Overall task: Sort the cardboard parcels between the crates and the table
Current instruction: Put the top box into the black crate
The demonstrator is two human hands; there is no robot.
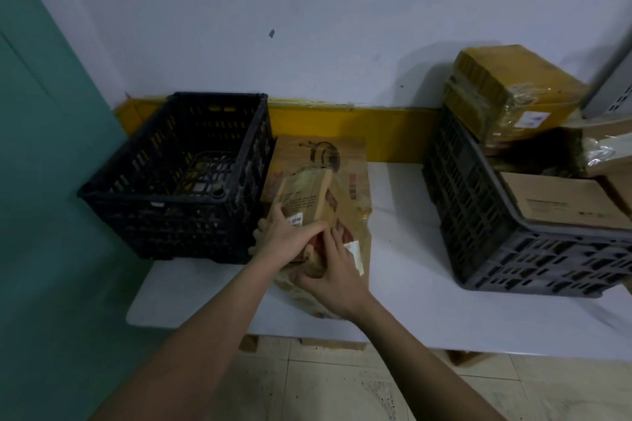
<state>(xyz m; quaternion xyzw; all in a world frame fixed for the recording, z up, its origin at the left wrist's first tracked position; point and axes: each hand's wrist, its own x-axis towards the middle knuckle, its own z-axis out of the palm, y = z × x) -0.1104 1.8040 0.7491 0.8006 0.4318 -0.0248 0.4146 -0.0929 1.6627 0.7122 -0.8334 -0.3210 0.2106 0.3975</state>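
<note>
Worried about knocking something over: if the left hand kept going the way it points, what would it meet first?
Probably the black crate: the left hand, gripping the small parcel, points up-left toward its near side wall. Depth is uncertain.

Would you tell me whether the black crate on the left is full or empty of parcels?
Empty of parcels: through the open top of the black crate, only its slotted floor shows. The grey crate holds the boxes.

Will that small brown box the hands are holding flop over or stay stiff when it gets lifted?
The small brown box probably stays stiff: its edges look straight. Flat sides mean it shouldn't roll. The left hand and right hand both grip it, so weight is unclear.
</note>
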